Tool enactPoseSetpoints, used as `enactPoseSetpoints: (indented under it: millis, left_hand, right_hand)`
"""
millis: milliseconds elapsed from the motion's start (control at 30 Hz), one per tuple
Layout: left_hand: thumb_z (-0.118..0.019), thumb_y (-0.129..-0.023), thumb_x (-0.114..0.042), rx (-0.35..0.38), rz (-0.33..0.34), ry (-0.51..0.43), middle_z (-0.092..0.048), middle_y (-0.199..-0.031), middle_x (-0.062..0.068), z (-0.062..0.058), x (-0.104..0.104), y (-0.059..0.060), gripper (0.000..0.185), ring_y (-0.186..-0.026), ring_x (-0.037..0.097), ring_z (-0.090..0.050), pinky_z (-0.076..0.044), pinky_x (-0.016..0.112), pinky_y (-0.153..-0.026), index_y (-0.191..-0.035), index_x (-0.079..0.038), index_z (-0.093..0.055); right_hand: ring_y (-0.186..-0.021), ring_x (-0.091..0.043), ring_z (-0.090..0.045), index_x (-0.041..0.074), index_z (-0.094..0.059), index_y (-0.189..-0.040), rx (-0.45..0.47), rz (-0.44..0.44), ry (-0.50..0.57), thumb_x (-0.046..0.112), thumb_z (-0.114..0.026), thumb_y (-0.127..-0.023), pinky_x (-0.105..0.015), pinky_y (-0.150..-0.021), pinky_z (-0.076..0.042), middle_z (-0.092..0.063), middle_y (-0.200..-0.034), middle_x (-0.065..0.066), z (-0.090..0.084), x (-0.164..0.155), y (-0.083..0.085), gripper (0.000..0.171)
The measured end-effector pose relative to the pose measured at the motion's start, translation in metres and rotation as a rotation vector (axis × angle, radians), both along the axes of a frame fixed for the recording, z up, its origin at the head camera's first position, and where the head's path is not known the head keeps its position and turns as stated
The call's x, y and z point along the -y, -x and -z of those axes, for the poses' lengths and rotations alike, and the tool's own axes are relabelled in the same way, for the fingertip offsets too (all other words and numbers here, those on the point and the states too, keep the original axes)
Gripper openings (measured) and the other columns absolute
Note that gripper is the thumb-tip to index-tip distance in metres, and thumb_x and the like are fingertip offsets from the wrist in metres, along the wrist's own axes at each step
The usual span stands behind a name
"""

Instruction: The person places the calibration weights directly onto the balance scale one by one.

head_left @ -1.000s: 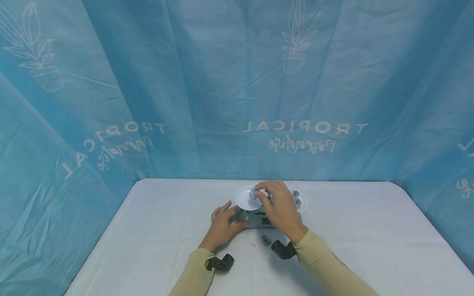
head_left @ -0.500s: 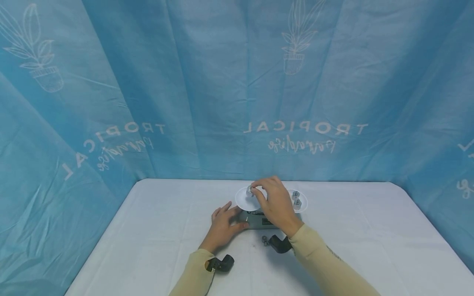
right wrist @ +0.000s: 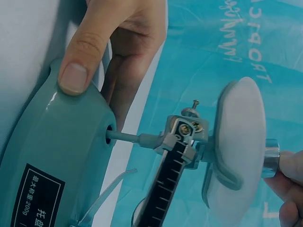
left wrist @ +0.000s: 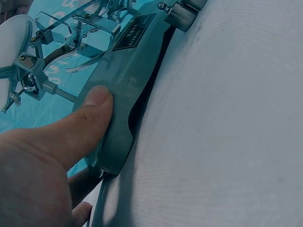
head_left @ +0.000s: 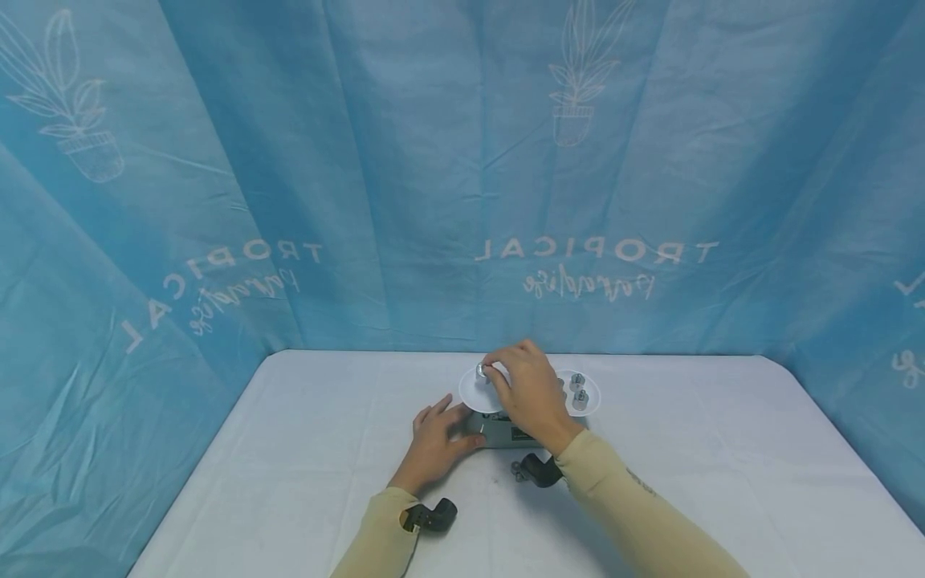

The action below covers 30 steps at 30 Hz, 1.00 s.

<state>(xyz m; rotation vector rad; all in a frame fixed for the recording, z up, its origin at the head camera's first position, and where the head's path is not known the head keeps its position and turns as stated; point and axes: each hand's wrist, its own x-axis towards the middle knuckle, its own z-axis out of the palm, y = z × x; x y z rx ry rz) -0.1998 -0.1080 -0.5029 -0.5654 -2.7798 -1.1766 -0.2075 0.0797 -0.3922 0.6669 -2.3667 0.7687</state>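
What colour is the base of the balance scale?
The scale base is glossy teal with a black label, clearest in the right wrist view.

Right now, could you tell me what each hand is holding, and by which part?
The right hand pinches a small metal weight by its sides at the left pan. The left hand steadies the balance's base, thumb pressed on its left end.
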Motion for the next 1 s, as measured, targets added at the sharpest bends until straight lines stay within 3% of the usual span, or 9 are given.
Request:
enactPoseSetpoints:
  millis: [300,667,1000]
  left_hand:
    - [-0.075,-0.089,-0.040,0.008,0.000,0.003,-0.059,-0.143,0.008,-0.002,0.000,-0.001,0.059,-0.145,0.041,-0.034,-0.015,0.066,-0.116,-0.137,-0.009,-0.061]
    - [-0.075,-0.089,-0.041,0.012,0.001,-0.001,-0.060,-0.142,0.007,0.000,0.000,-0.001,0.059,-0.145,0.040,-0.033,-0.015,0.066,-0.116,-0.137,-0.010,-0.061]
    - [-0.074,-0.089,-0.041,-0.045,0.005,0.011,-0.060,-0.141,0.008,0.000,0.000,-0.002,0.059,-0.142,0.043,-0.036,-0.018,0.069,-0.113,-0.138,-0.011,-0.061]
  right_hand:
    - [-0.092,-0.026,-0.060,0.011,-0.075,-0.095,-0.067,-0.023,-0.047,0.010,-0.075,-0.091,-0.045,-0.082,-0.050,-0.075,-0.091,-0.002,0.006,0.001,0.005,0.004]
    - [-0.090,-0.024,-0.058,0.013,-0.076,-0.095,-0.041,-0.010,-0.088,0.013,-0.072,-0.094,-0.038,-0.074,-0.041,-0.075,-0.092,0.000,0.011,-0.001,0.010,0.004]
    - [-0.089,-0.023,-0.057,0.014,-0.077,-0.097,-0.030,0.014,-0.112,0.013,-0.073,-0.093,-0.038,-0.073,-0.039,-0.075,-0.092,0.001,0.008,0.000,0.012,0.005]
